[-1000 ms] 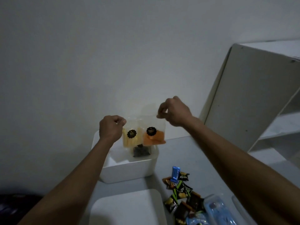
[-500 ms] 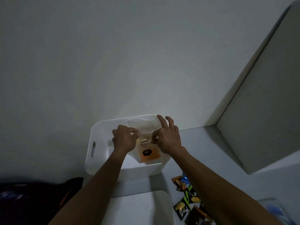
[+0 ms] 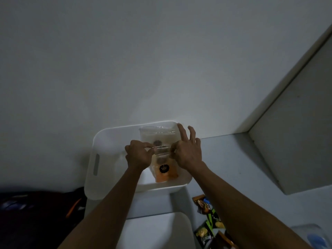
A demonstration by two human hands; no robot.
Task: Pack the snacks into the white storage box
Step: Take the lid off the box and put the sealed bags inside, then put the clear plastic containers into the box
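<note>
The white storage box (image 3: 107,141) stands against the wall, its handle slot facing left. Inside it stand clear snack pouches. One pouch with orange contents and a black round label (image 3: 164,170) is nearest me. Another clear pouch (image 3: 158,133) leans at the back. My left hand (image 3: 138,155) pinches the top edge of the near pouch from the left. My right hand (image 3: 186,151) pinches the same edge from the right, its other fingers spread upward. Both hands are over the box's inside.
A white lid (image 3: 154,230) lies in front of the box. Small snack packets (image 3: 208,221) lie on the grey table at lower right, beside a clear container with blue items (image 3: 312,236). A white shelf unit (image 3: 294,133) stands right. A dark bag (image 3: 36,209) sits lower left.
The hands lowered the two pouches from above the box down into it. The view tilted down and closer; the pouches now stand inside the box.
</note>
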